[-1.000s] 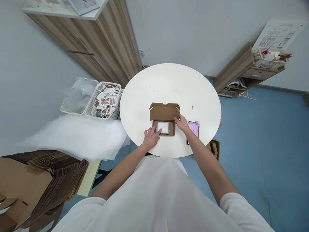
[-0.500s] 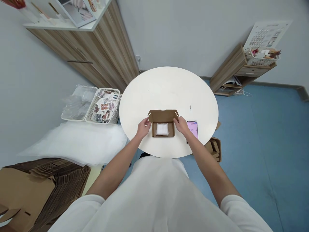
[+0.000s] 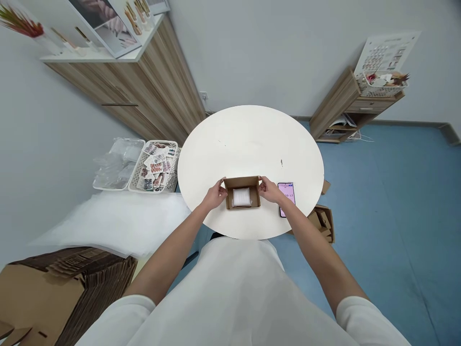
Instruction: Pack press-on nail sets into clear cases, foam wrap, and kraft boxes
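Observation:
A small brown cardboard box [image 3: 242, 184] sits near the front of the round white table [image 3: 248, 139]. A white wrapped packet [image 3: 241, 197] lies inside it. The lid stands tilted forward over the box. My left hand [image 3: 216, 194] grips the lid's left end, fingers curled round it. My right hand [image 3: 269, 190] grips the lid's right end the same way. A phone with a pink lit screen [image 3: 287, 197] lies just right of my right hand.
Left of the table stand a white basket of nail-sticker cards [image 3: 155, 166], a tray of clear bags [image 3: 117, 163] and white foam sheets [image 3: 111, 221]. Flat cartons [image 3: 61, 283] are stacked at the lower left. A small carton [image 3: 322, 223] lies on the blue floor.
My left hand left the packet and took the lid's left end. Both hands have swung the lid forward and down, from upright to low over the box.

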`<state>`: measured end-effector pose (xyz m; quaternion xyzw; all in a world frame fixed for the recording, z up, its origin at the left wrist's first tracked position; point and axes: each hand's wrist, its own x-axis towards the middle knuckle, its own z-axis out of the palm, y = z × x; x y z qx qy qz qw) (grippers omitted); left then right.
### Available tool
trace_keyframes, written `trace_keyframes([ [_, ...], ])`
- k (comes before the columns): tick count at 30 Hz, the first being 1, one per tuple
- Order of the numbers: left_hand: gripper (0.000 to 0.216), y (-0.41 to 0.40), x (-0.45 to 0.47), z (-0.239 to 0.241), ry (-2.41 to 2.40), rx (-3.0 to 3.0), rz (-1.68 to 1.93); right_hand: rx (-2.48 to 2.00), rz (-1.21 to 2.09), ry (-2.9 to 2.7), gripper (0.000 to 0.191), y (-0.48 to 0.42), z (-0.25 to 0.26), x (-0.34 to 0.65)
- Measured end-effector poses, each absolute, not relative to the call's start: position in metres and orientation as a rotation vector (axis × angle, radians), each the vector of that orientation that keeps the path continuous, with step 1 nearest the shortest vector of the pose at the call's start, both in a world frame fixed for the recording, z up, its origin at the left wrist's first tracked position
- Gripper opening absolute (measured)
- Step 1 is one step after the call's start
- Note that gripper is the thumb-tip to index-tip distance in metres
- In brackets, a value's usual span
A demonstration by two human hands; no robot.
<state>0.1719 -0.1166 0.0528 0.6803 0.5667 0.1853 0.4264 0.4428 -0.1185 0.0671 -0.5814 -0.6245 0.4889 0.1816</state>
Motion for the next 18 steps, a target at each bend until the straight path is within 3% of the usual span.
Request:
trace_keyframes([
  [12,0.043,-0.131,0.154,0.055,1.313,1.171,0.389,-1.625,1.476,-1.831,0.049,-0.138,0.056,0.458],
  [18,0.058,-0.138,0.158,0.076,1.354,0.988,0.270,-1.634,1.713,-1.528,0.041,-0.149,0.073,0.457],
])
